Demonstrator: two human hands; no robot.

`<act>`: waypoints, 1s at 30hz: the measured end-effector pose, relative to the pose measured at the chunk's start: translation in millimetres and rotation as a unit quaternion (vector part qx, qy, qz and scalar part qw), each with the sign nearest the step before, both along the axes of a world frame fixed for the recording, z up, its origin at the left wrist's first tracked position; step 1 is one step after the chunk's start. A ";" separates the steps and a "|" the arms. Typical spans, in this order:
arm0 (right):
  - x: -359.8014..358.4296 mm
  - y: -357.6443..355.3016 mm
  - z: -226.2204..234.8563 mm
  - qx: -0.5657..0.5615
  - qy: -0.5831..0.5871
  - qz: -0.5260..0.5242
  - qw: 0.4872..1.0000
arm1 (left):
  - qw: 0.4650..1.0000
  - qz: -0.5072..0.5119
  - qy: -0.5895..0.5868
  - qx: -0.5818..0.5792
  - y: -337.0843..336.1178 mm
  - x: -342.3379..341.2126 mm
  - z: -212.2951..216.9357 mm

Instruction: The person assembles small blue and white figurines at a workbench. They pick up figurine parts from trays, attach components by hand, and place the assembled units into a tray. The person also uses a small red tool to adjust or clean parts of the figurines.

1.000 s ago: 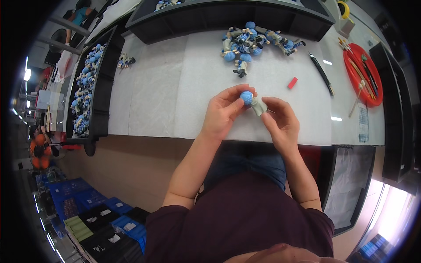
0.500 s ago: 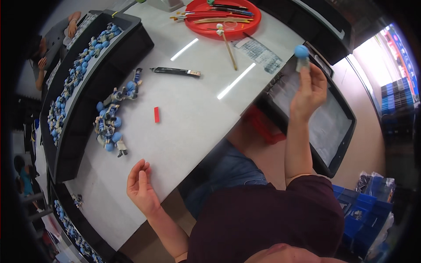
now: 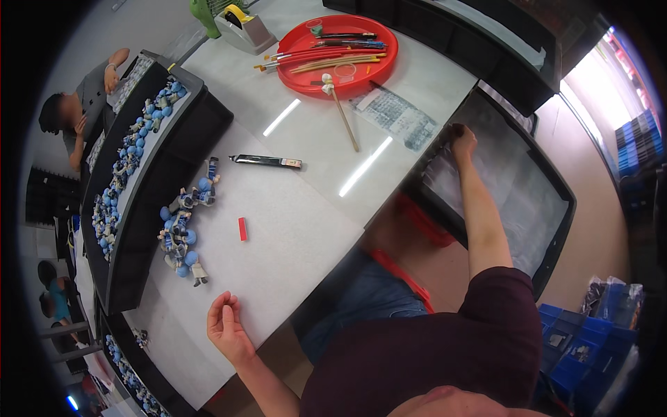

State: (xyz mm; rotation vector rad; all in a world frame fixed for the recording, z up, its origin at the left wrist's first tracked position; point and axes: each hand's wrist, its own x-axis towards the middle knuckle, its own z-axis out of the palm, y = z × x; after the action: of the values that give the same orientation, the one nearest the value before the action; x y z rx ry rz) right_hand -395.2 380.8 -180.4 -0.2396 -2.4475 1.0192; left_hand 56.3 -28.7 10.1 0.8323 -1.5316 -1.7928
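Note:
My right hand (image 3: 464, 142) reaches down into a black tray (image 3: 568, 208) at the right, by its far left corner. Its fingers are curled and point downward; whatever they hold is hidden. My left hand (image 3: 231, 332) hovers at the table's near edge, loosely bent, with thumb and fingers apart and nothing between them. Beyond it, a cluster of small figurines (image 3: 182, 221) with round light-blue heads lies on the white table (image 3: 299, 229). Nearest the left hand are a figurine in pale clothing (image 3: 198, 270) and a small red block (image 3: 242, 229).
A long black bin (image 3: 156, 201) full of similar figurines stands at the left. A black slim tool (image 3: 267, 161) lies mid-table. Farther back are a red round tray (image 3: 389, 59) with brushes, a swab-tipped stick (image 3: 343, 118) and a tape dispenser (image 3: 244, 31). Another person (image 3: 87, 97) sits beyond the bin.
My right hand has gone down from above the tray into it, and the blue-headed figurine it held no longer shows. My left hand keeps its pose. The view has shifted slightly.

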 end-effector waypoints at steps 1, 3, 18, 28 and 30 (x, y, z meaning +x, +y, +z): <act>-4.1 -3.9 -4.5 0.004 0.000 0.004 1.000 | 1.000 0.008 -0.002 0.001 1.4 1.3 0.0; -11.2 -11.6 -11.7 0.029 -0.005 0.007 1.000 | 1.000 0.010 0.001 0.000 -0.3 2.4 1.6; 11.5 -16.4 74.4 -0.199 0.321 -0.015 0.926 | 0.997 -0.040 0.055 0.032 1.6 10.2 3.3; 225.3 -341.7 275.3 -0.001 0.131 0.678 0.723 | 0.993 -0.053 0.094 0.052 -2.9 13.2 -1.7; 225.6 -389.4 255.4 0.050 0.200 0.669 0.714 | 0.991 -0.061 0.100 0.058 -5.4 12.6 -0.9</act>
State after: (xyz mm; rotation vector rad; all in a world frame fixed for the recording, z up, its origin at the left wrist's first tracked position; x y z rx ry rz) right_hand -169.6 -8.6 75.0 1.8333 -1.9676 1.1722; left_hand 68.9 -34.2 9.2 0.6025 -1.3854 -2.0054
